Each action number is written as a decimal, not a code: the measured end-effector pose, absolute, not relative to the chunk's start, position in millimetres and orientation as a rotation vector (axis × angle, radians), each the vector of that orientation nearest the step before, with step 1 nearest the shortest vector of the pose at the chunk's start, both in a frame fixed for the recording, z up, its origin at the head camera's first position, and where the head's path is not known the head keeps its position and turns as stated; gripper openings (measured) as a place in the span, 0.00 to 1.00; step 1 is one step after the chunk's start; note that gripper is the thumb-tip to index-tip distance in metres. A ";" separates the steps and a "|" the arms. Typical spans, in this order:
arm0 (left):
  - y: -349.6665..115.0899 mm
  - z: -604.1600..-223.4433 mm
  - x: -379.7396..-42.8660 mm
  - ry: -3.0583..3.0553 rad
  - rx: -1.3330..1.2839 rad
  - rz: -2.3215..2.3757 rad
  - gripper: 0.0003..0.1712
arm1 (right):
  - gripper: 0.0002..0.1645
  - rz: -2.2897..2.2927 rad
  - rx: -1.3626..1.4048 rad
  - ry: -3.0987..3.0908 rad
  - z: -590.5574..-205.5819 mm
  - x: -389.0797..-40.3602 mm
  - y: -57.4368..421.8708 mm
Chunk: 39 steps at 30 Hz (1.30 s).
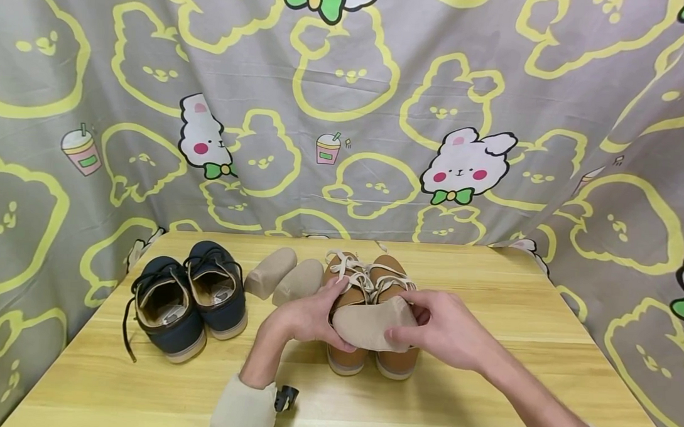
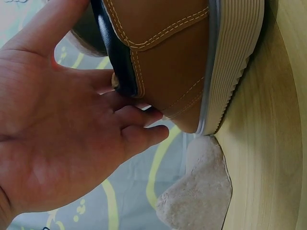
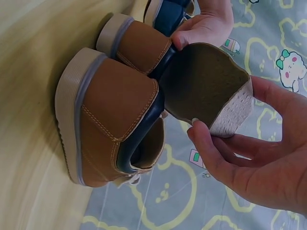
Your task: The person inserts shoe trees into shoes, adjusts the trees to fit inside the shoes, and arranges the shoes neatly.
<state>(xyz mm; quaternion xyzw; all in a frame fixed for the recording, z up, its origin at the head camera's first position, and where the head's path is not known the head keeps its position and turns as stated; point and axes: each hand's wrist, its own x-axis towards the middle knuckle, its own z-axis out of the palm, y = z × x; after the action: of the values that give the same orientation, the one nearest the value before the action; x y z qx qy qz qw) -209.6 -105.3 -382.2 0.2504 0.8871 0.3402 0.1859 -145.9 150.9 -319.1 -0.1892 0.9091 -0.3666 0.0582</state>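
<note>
My right hand pinches a beige moulded-pulp shoe insert by its blunt end, thumb on one face and fingers on the other. The insert's hollow underside shows in the right wrist view. It lies over the heel openings of a pair of brown lace-up shoes, the left shoe and the right shoe. My left hand is spread beside the left shoe. Its thumb meets the insert's rounded end near that shoe's heel, and its other fingers reach along the shoe's collar, loosely bent in the left wrist view.
Two similar inserts, one farther left and one nearer the brown shoes, lie on the wooden table. At the left stand two navy lace-up shoes. A patterned grey curtain hangs behind and along both sides.
</note>
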 end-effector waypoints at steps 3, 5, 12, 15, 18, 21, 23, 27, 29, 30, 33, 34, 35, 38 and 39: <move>-105.1 -381.9 -209.6 2.494 0.702 0.965 0.74 | 0.16 -1.073 -0.567 2.781 -317.8 -145.6 149.6; -105.4 -381.9 -209.6 2.492 0.703 0.971 0.74 | 0.13 -1.041 -0.568 2.801 -317.0 -145.9 148.3; -105.8 -381.4 -210.0 2.485 0.709 0.971 0.73 | 0.11 -0.960 -0.553 2.843 -313.4 -147.3 142.7; -105.7 -381.1 -209.4 2.492 0.706 0.963 0.73 | 0.10 -0.940 -0.527 2.846 -311.9 -147.2 139.7; -105.4 -381.2 -209.5 2.498 0.705 0.956 0.73 | 0.10 -0.919 -0.506 2.858 -310.3 -147.0 135.9; -105.1 -381.2 -210.1 2.494 0.707 0.957 0.73 | 0.09 -0.883 -0.503 2.886 -308.7 -146.9 131.5; -105.0 -381.0 -210.2 2.493 0.712 0.961 0.72 | 0.10 -0.846 -0.507 2.915 -307.8 -147.3 128.5; -105.1 -380.7 -210.2 2.500 0.736 0.964 0.71 | 0.12 -0.777 -0.514 2.965 -306.8 -150.0 122.6; -105.1 -380.5 -210.0 2.506 0.748 0.963 0.71 | 0.11 -0.770 -0.522 2.973 -307.1 -151.9 120.3; -105.1 -380.4 -209.9 2.508 0.751 0.960 0.71 | 0.11 -0.770 -0.524 2.973 -307.3 -152.5 119.3; -105.3 -380.3 -209.2 2.512 0.747 0.950 0.70 | 0.12 -0.784 -0.525 2.964 -308.6 -153.7 116.7; -105.5 -380.3 -209.2 2.513 0.742 0.944 0.70 | 0.12 -0.790 -0.520 2.963 -309.1 -153.8 115.8; -105.6 -380.2 -209.0 2.513 0.740 0.942 0.70 | 0.12 -0.791 -0.521 2.965 -309.5 -153.9 115.1; -106.2 -379.7 -208.7 2.515 0.739 0.934 0.69 | 0.14 -0.779 -0.528 2.983 -311.1 -154.5 112.6; -106.5 -379.6 -208.6 2.514 0.741 0.935 0.69 | 0.14 -0.775 -0.533 2.990 -311.7 -154.8 111.9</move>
<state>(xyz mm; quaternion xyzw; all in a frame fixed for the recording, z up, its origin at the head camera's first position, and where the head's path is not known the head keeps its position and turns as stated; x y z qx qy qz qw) -208.6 -106.5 -379.6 0.2619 0.8890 0.3305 0.1786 -154.8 111.9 -311.7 -0.1700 0.9539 -0.2472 0.0037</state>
